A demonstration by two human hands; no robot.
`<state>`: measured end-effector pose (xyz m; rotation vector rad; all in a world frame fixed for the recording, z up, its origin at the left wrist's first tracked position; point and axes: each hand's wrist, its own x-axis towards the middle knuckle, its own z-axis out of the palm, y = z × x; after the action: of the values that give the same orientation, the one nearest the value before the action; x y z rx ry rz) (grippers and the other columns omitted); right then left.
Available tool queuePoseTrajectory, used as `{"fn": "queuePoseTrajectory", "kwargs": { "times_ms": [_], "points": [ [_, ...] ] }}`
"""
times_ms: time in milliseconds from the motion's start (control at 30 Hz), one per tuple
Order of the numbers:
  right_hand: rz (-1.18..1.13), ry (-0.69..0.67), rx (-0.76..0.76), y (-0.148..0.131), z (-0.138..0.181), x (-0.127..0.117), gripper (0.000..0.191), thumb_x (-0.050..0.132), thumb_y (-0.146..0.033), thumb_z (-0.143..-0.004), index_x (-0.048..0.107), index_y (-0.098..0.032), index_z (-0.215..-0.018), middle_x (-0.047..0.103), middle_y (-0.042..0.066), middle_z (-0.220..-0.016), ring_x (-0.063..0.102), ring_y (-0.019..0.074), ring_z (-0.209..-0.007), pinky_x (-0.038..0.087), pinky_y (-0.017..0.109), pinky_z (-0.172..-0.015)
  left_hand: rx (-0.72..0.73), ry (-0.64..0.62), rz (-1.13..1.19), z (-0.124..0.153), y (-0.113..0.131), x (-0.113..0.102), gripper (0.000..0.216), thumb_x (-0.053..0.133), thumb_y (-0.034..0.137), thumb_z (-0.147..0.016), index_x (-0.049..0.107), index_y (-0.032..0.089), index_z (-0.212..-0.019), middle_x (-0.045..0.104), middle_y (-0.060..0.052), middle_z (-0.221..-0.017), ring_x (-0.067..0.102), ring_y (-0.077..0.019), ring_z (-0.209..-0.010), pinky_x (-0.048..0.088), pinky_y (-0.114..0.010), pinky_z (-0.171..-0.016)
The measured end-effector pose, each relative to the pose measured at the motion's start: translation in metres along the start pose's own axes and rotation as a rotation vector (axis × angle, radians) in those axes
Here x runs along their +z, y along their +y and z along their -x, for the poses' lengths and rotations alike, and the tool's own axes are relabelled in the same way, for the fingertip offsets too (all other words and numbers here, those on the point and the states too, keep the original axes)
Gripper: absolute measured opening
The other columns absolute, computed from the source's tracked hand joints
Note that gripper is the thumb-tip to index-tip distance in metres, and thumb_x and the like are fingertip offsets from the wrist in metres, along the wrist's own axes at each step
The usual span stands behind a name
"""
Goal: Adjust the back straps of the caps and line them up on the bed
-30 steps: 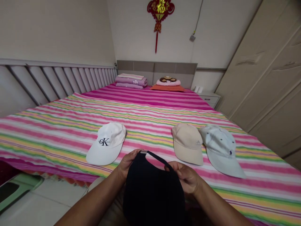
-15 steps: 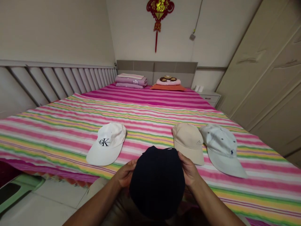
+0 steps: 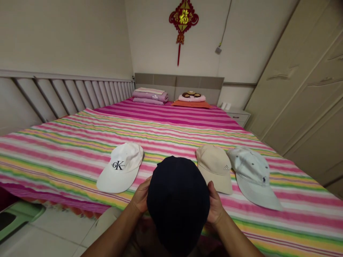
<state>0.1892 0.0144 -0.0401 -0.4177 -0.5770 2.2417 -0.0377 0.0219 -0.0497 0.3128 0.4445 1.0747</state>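
A dark navy cap is held up between my two hands, close to the camera. My left hand grips its left side, with most fingers hidden behind the fabric. On the opposite side my right hand is closed on the edge, thumb pointing up. Beyond and to the left lies a white cap with dark "CK" letters. A beige cap rests just past my right hand, partly covered by the navy one. Touching it on the right is a pale blue-grey cap with a small dark emblem.
The caps lie on a striped bedspread. Folded purple bedding and a pink-and-orange stack sit by the headboard. A white rail runs along the left. A green stool stands on the floor at lower left.
The navy cap has tilted and risen slightly in my hands, so its back opening and strap no longer show. The camera view has tipped up a little.
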Motion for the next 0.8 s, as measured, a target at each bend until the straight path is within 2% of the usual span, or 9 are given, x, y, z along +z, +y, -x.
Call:
{"fn": "queuePoseTrajectory", "kwargs": {
  "times_ms": [133, 267, 433, 567, 700, 800],
  "points": [
    [-0.057, 0.044, -0.060, 0.003, 0.000, -0.005, 0.032, 0.075, -0.039, -0.055, 0.070, -0.020, -0.081, 0.073, 0.000, -0.082, 0.066, 0.0174, -0.081, 0.039, 0.033, -0.095, -0.029, -0.102, 0.022, 0.004, 0.001, -0.003, 0.016, 0.053, 0.016, -0.075, 0.068, 0.012, -0.078, 0.071, -0.005, -0.074, 0.066, -0.0163, -0.071, 0.049, -0.025, -0.072],
    [-0.070, 0.083, -0.110, 0.004, -0.002, -0.007, 0.025, 0.074, -0.037, -0.058, 0.071, -0.023, -0.078, 0.074, -0.002, -0.079, 0.066, 0.0166, -0.080, 0.039, 0.033, -0.095, 0.077, -0.236, 0.029, 0.008, 0.005, -0.006, 0.017, 0.060, 0.022, -0.069, 0.068, 0.017, -0.083, 0.072, -0.003, -0.080, 0.066, -0.0181, -0.074, 0.049, -0.028, -0.077],
    [-0.071, 0.124, -0.142, 0.006, -0.003, -0.005, 0.018, 0.073, -0.036, -0.058, 0.071, -0.023, -0.071, 0.073, -0.002, -0.074, 0.067, 0.0176, -0.077, 0.039, 0.035, -0.095, 0.144, -0.167, -0.009, 0.007, 0.004, -0.011, 0.011, 0.062, 0.012, -0.062, 0.068, 0.019, -0.069, 0.070, 0.002, -0.064, 0.065, -0.0154, -0.060, 0.050, -0.024, -0.066],
    [-0.090, 0.091, -0.131, 0.007, -0.001, -0.001, 0.023, 0.076, -0.037, -0.055, 0.071, -0.023, -0.072, 0.074, -0.002, -0.076, 0.067, 0.0164, -0.076, 0.039, 0.033, -0.096, 0.110, -0.191, 0.032, 0.004, 0.002, -0.015, 0.014, 0.059, 0.008, -0.063, 0.069, 0.016, -0.068, 0.070, 0.002, -0.065, 0.065, -0.0157, -0.062, 0.051, -0.024, -0.068],
    [-0.092, 0.087, -0.146, 0.007, 0.000, 0.000, 0.023, 0.076, -0.037, -0.055, 0.071, -0.024, -0.074, 0.074, -0.003, -0.078, 0.067, 0.0164, -0.079, 0.039, 0.033, -0.096, 0.060, -0.223, 0.055, 0.002, 0.001, -0.018, 0.013, 0.057, 0.015, -0.069, 0.070, 0.015, -0.071, 0.072, -0.002, -0.072, 0.067, -0.0189, -0.071, 0.051, -0.028, -0.076],
    [-0.124, 0.093, -0.175, 0.008, -0.003, -0.003, 0.023, 0.075, -0.034, -0.057, 0.071, -0.024, -0.077, 0.073, -0.002, -0.081, 0.067, 0.0169, -0.079, 0.041, 0.033, -0.094, -0.039, -0.147, 0.065, 0.002, -0.001, -0.021, 0.021, 0.057, 0.028, -0.073, 0.070, 0.013, -0.082, 0.072, -0.006, -0.081, 0.066, -0.0208, -0.080, 0.049, -0.031, -0.081]
  ]
}}
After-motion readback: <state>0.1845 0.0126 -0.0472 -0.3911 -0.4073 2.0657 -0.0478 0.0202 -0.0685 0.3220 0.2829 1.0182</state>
